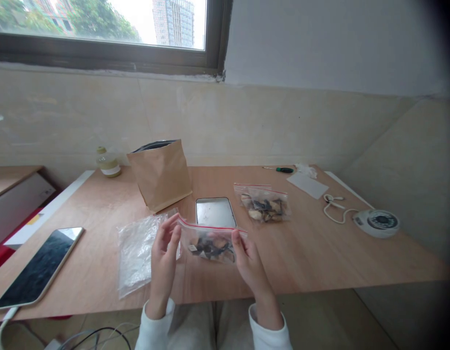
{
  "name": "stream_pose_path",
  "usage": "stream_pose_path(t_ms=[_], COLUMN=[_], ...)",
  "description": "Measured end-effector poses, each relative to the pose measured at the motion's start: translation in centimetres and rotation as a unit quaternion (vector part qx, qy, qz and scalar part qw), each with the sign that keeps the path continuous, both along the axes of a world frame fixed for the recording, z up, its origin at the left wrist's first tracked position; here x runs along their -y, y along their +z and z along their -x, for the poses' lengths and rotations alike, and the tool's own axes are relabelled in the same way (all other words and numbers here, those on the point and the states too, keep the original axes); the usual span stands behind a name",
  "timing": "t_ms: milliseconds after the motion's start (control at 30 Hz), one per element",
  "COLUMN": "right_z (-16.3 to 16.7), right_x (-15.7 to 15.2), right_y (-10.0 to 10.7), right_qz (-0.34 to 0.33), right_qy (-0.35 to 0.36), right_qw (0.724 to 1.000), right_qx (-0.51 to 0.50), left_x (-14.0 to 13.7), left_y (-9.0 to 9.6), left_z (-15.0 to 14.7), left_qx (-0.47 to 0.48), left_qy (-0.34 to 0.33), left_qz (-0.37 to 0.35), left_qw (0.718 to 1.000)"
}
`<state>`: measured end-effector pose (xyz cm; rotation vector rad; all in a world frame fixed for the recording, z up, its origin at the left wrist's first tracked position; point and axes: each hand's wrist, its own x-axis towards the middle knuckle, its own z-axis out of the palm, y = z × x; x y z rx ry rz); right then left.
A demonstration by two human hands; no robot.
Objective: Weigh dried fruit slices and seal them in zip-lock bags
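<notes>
"How far along is it?"

"Two filled bags [269, 208] already lie beyond the middle, toward the table's [320, 255] far edge. The held bag [212, 248], a third, contains pieces too; whether it's sealed can't be told."

"And the hands?"

"The left hand [164, 262] pinches its top left corner, the right hand [251, 262] its top right, near the table's near edge."

"Other counts?"

"One paper pouch [161, 180] toward the far edge, one phone [39, 267] at the near left corner."
</notes>
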<state>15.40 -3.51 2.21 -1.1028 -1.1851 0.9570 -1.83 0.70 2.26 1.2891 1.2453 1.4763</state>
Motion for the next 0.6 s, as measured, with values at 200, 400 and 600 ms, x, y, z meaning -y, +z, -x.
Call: stream_pose_path(t_ms=[200, 400, 600], right_z=[-0.2, -0.1, -1.6], right_x=[0.0, -0.2, -0.2], right_y=[0.0, -0.5, -1.2], right_qz=[0.0, 0.019, 0.021], right_qy=[-0.066, -0.114, -0.119], right_qw=[0.998, 0.992, 0.992], right_qx=[0.001, -0.045, -0.038], left_x=[0.2, 0.8, 1.1], left_y=[-0.4, -0.1, 0.3], left_z=[-0.3, -0.8, -0.7], left_qx=[0.07, 0.072, 0.04], left_qy=[-0.038, -0.064, 0.003], left_qz=[0.051, 0.044, 0.006], left_qw=[0.996, 0.994, 0.999])
